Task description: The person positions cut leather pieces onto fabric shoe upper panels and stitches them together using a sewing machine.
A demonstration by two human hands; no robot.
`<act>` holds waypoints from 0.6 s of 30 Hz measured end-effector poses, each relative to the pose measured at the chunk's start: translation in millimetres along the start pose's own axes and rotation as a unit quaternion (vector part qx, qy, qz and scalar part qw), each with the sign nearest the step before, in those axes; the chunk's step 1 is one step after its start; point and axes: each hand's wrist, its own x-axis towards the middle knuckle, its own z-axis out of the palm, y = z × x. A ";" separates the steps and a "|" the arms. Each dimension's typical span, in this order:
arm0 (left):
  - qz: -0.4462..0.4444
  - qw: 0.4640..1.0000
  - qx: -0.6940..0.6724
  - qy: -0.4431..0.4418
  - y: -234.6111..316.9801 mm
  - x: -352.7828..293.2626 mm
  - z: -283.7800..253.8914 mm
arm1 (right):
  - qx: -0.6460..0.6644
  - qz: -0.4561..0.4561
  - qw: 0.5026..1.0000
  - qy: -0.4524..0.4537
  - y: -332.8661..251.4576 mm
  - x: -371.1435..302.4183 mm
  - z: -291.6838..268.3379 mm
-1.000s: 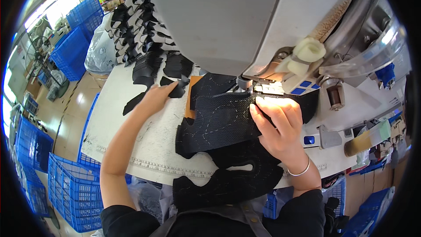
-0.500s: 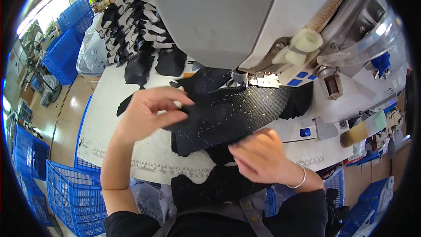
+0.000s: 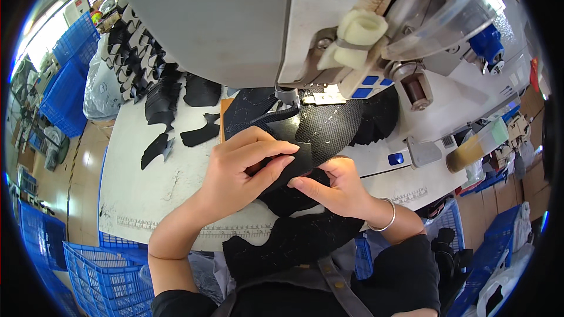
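Note:
My left hand (image 3: 244,167) pinches a small flat black piece (image 3: 303,157), perhaps leather or fabric, between thumb and fingertips. Close beside it, my right hand (image 3: 341,188) has thumb and forefinger closed at the lower right edge of the same piece. Just beyond my fingers, a black mesh fabric panel (image 3: 332,126) with pale stitch marks lies under the needle area of a sewing machine (image 3: 205,17). The hands partly cover its near edge. Another black panel (image 3: 294,240) hangs over the table's near edge, in front of my body.
Stacked black and white cut pieces (image 3: 138,58) fill the far left of the white table (image 3: 132,182). Two loose black pieces (image 3: 200,134) lie nearer. A thread bobbin (image 3: 416,91) is on the machine's right. Blue crates (image 3: 106,276) stand at lower left.
My hands, apart before, have come together over the mesh panel's near edge. The small black piece now shows between them. The head view has shifted, so the machine appears further left.

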 end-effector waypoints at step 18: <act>0.051 0.974 0.216 0.050 -4.7 19.8 -3.1 | 0.108 0.096 0.989 0.023 -7.2 -2.9 -0.3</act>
